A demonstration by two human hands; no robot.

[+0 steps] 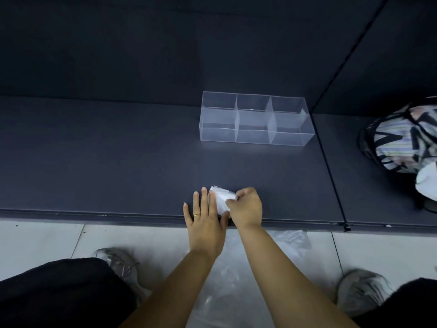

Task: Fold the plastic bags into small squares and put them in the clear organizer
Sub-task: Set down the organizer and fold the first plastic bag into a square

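Observation:
A small folded white plastic bag (222, 197) lies near the front edge of the dark cushioned surface (118, 162). My left hand (205, 218) lies flat with straight fingers, its fingertips pressing the bag's left side. My right hand (246, 207) pinches the bag's right edge with curled fingers. The clear organizer (255, 119), with several compartments that look empty, stands farther back, slightly to the right. More clear plastic bags (290, 240) lie on the tiled floor below my arms.
A patterned black-and-white bag (402, 140) with something white beside it sits at the right edge. A dark seam (328, 166) divides the surface to the right of the organizer. My shoes (361, 290) and dark trouser legs are on the pale floor.

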